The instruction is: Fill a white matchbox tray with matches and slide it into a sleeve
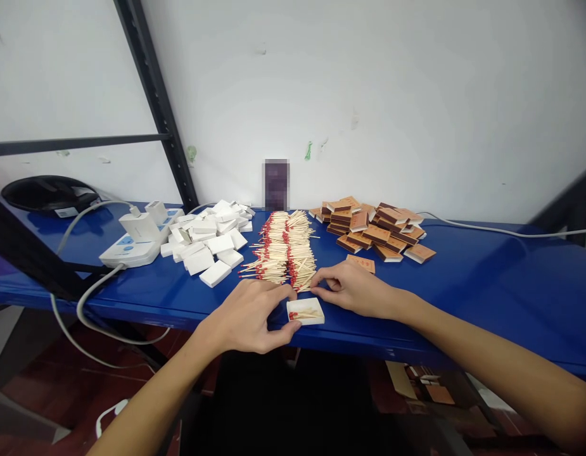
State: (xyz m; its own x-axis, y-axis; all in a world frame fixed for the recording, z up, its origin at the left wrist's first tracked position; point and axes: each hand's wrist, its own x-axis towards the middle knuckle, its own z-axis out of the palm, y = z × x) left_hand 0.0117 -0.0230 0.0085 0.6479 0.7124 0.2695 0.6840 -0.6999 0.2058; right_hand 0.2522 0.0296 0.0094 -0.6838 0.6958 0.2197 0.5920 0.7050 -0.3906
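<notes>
A small white matchbox tray [312, 320] lies near the front edge of the blue table, with some red-tipped matches [306, 313] inside it. My left hand [254, 315] grips the tray's left end between thumb and fingers. Just behind the tray, my right hand [352, 288] is closed in a pinch at the near right corner of a large stack of matches [287, 247]. Whether a match sits between those fingertips is too small to make out. The stack runs back toward the wall in two rows.
White empty-looking trays [211, 237] are heaped on the left. Brown matchbox sleeves [378, 231] are piled on the right. A white power strip [135, 247] with plugged-in chargers and cables stands at far left, by a black rack post [154, 95]. A cable [502, 233] runs along the wall.
</notes>
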